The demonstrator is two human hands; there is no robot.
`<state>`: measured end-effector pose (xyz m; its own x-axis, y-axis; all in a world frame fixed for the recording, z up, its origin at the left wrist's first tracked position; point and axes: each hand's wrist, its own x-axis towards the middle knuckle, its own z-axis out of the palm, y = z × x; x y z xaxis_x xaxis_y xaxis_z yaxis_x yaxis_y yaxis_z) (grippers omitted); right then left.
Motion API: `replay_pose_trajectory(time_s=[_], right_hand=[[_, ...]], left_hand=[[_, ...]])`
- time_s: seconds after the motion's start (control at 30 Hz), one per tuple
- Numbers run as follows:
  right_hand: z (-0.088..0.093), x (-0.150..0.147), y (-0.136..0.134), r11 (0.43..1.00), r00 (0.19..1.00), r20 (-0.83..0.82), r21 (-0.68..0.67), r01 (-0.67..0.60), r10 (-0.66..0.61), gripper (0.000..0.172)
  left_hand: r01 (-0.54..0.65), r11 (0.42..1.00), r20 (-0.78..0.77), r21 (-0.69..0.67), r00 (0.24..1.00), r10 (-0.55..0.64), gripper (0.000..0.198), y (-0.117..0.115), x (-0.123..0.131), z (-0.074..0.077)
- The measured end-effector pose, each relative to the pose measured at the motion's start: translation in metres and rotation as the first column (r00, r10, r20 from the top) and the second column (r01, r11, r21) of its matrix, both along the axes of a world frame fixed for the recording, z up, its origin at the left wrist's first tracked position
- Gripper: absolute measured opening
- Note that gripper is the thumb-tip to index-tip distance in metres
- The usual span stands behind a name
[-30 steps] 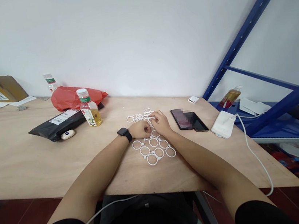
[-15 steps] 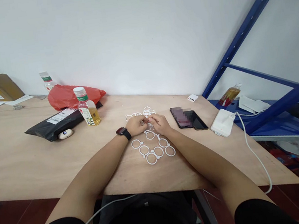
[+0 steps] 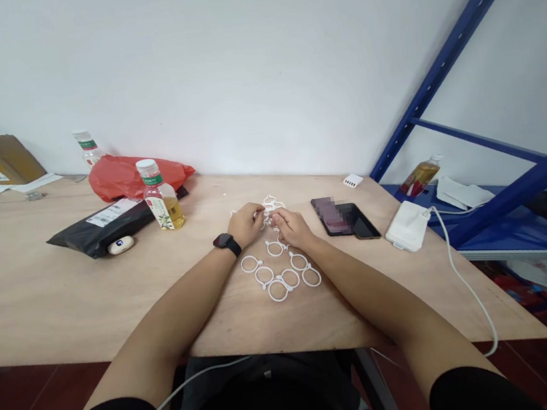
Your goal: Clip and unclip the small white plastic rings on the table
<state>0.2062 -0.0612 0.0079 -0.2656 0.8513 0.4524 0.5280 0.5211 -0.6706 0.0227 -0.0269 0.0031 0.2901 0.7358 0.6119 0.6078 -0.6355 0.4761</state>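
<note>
Both my hands are close together over white plastic rings with small tabs, near the middle of the table. My left hand (image 3: 247, 224) has its fingers bent in a pinch, with white plastic (image 3: 265, 222) at the fingertips. My right hand (image 3: 293, 226) is closed, thumb against forefinger, on a white ring that its fingers largely cover. Just beyond the fingertips lies a small heap of rings (image 3: 269, 201), partly hidden by my hands. Nearer to me, several loose rings (image 3: 278, 290) lie flat, some touching or overlapping.
Left of my hands are a drink bottle (image 3: 165, 206), a black parcel (image 3: 89, 236), a red bag (image 3: 116, 178) and a small white case (image 3: 121, 244). To the right lie phones (image 3: 365, 220) and a white power bank (image 3: 408, 225) with a cable. A blue rack (image 3: 482, 144) adjoins the table's right side.
My hands have drawn slightly apart at the fingertips, where they met before. The ring piece below them has shifted toward my right hand. The loose rings nearer me have stayed put.
</note>
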Motion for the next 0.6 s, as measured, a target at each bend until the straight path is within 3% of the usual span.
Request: replay_pose_trajectory(time_s=[0.2,0.3,0.5,0.6], right_hand=[[-0.003,0.0,0.007,0.981,0.993,0.052,0.169,0.094,-0.104,0.02],[-0.004,0.001,0.007,0.954,0.988,0.064,0.274,0.12,-0.143,0.017],[-0.001,-0.003,-0.002,0.901,0.96,0.28,0.421,-0.103,-0.021,0.03],[0.0,-0.007,-0.004,0.882,0.949,0.315,0.449,-0.143,-0.007,0.031]], left_hand=[[0.059,0.998,0.065,0.03,0.996,-0.061,0.019,0.0,0.0,0.001],[0.061,0.998,0.112,-0.023,0.992,-0.058,0.021,-0.001,0.001,0.002],[0.045,0.988,0.095,-0.149,0.995,-0.031,0.026,-0.002,-0.002,0.003],[0.049,0.985,0.076,-0.163,0.996,-0.037,0.03,-0.001,-0.003,0.004]])
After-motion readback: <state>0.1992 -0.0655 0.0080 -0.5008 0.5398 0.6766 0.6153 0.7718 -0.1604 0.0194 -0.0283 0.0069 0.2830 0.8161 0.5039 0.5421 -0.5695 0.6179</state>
